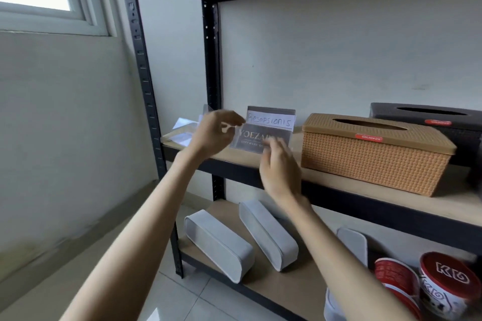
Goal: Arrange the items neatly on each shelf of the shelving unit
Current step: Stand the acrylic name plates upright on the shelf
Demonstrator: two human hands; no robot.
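I see both hands raised at the middle wooden board [339, 185] of the black metal shelving unit [211, 65]. My left hand [216, 133] has its thumb and fingers pinched on the left edge of a clear acrylic sign holder with grey lettering [258, 138], which tilts near the board's front edge; my right hand [276, 164] is at the holder's lower right corner, but it is blurred and I cannot tell whether its fingers grip or only touch. Just behind stands a second clear acrylic sign holder with a handwritten white paper label [271, 118]. More clear acrylic stands [185, 128] lie at the board's left end beside the upright post. To the right, close to the held holder, sits a tan woven-pattern plastic tissue box [375, 156], with a black woven-pattern tissue box [430, 117] behind it near the wall. On the lower board, white rounded rectangular containers [221, 245] lie slanted, and red-and-white round tins [443, 286] sit at the right.
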